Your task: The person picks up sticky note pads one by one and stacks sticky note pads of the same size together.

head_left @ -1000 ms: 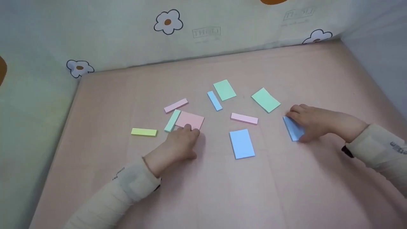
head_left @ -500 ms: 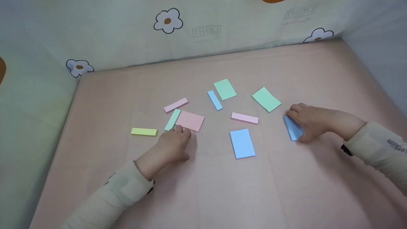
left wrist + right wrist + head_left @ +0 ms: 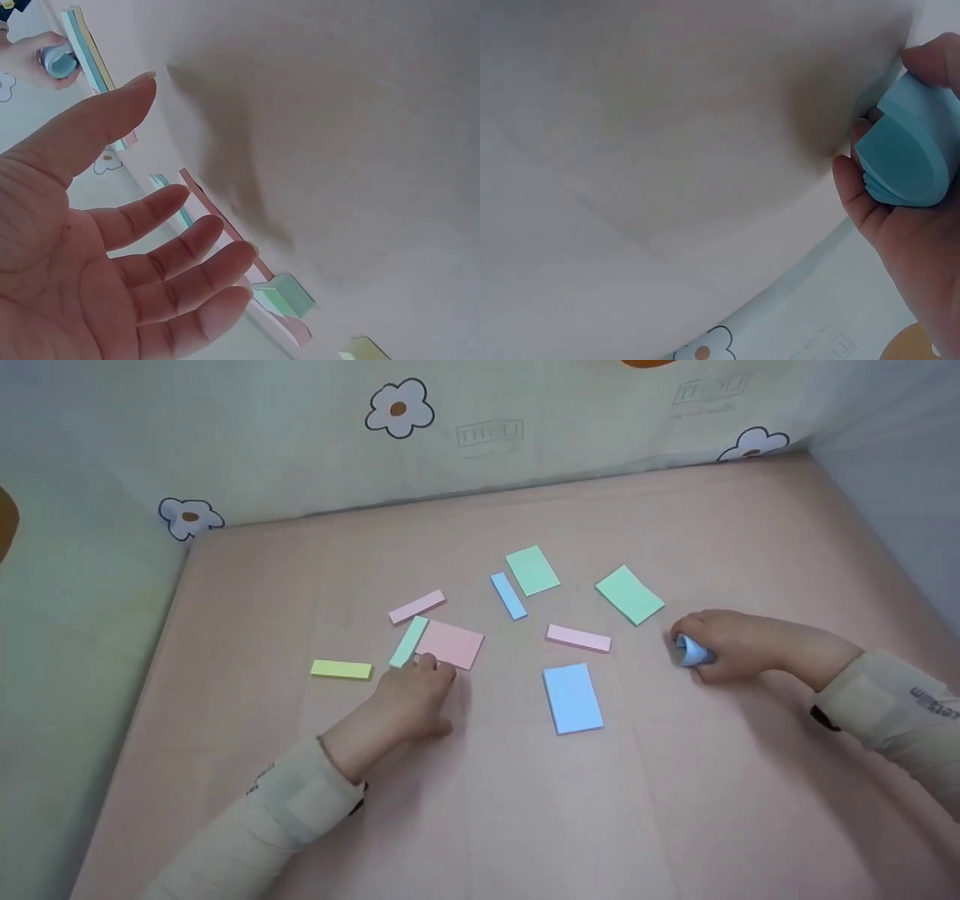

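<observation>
My right hand (image 3: 739,641) grips a blue sticky note pad (image 3: 691,651) at the right of the table. In the right wrist view this pad (image 3: 907,154) is bent into a U-shaped curl between fingers and thumb, its sheets fanned at one edge. My left hand (image 3: 412,697) holds nothing; the left wrist view shows its palm (image 3: 67,277) with relaxed, spread fingers. Its fingertips are right at the near edge of a pink sticky note pad (image 3: 451,643) and a narrow mint pad (image 3: 409,642). A second blue pad (image 3: 573,699) lies flat between the hands.
Farther back lie two green pads (image 3: 532,570) and a narrow blue strip pad (image 3: 509,596). Narrow pink pads (image 3: 578,638) and a yellow-green one (image 3: 341,670) lie around them. A flower-print cloth (image 3: 300,442) rises behind the pink tabletop (image 3: 555,817).
The blue pad under my right hand was nearly flat; now it is curled up in the grip. My left hand has drawn back a little to the left, off the pink pad.
</observation>
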Action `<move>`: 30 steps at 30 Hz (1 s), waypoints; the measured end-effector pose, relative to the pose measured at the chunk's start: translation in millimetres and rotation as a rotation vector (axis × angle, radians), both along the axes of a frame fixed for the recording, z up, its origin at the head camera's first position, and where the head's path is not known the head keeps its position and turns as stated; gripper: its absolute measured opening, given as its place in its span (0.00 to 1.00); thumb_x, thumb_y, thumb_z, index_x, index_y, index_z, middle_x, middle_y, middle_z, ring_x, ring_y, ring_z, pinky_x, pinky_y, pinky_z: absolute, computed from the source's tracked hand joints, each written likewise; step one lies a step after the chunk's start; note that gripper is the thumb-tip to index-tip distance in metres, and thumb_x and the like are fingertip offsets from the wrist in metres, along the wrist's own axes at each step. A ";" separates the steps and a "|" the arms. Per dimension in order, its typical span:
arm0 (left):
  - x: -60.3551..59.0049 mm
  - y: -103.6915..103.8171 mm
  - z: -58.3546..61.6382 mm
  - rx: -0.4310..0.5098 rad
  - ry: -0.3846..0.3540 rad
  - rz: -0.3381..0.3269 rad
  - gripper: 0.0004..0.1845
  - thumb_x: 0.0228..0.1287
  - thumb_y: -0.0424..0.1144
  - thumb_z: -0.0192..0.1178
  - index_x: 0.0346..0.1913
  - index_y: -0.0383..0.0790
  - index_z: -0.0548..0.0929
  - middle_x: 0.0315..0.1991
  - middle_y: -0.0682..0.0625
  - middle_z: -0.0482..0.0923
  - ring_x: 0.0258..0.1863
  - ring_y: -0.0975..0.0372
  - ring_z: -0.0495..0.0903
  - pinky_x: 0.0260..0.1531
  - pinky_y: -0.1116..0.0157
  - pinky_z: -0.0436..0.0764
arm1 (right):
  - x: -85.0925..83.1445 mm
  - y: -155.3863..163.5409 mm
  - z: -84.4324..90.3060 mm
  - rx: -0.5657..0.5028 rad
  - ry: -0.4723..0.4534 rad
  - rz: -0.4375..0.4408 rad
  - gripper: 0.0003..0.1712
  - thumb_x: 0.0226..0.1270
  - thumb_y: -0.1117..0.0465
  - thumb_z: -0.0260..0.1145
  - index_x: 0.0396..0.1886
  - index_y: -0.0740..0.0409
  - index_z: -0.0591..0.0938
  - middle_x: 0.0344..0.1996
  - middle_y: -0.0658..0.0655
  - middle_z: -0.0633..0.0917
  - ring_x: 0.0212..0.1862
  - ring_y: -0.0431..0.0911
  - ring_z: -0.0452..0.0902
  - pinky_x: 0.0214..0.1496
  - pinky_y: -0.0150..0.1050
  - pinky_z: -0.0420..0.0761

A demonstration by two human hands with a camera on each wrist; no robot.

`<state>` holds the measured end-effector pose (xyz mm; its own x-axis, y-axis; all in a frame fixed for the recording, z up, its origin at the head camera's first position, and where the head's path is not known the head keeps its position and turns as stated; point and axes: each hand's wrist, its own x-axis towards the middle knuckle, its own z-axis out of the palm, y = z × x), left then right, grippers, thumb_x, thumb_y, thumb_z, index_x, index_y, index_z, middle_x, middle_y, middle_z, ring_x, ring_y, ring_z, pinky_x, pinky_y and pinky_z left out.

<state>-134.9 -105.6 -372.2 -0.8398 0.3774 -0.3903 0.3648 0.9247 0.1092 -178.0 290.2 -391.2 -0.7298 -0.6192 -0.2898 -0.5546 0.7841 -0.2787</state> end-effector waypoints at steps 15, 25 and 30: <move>1.3 -1.0 2.5 0.019 -0.010 -0.012 0.24 0.48 0.41 0.68 0.48 0.35 0.74 0.37 0.43 0.71 0.31 0.57 0.69 0.28 0.62 0.70 | 5.0 -0.3 2.7 0.021 -0.077 -0.037 0.27 0.51 0.64 0.65 0.52 0.63 0.70 0.44 0.58 0.76 0.44 0.50 0.72 0.49 0.52 0.75; 2.1 -0.3 0.6 0.010 -0.029 0.002 0.24 0.50 0.41 0.67 0.48 0.35 0.74 0.36 0.44 0.70 0.30 0.57 0.68 0.27 0.63 0.68 | 8.5 -6.3 10.9 -0.042 -0.094 -0.070 0.27 0.52 0.60 0.64 0.52 0.63 0.69 0.42 0.56 0.75 0.42 0.48 0.70 0.45 0.46 0.75; 2.5 -1.5 0.7 0.015 -0.024 0.002 0.23 0.49 0.41 0.67 0.47 0.34 0.74 0.33 0.45 0.69 0.28 0.57 0.67 0.24 0.63 0.66 | 12.8 -23.9 19.0 -0.100 -0.092 -0.038 0.27 0.52 0.59 0.63 0.52 0.63 0.69 0.43 0.55 0.74 0.43 0.47 0.69 0.44 0.44 0.74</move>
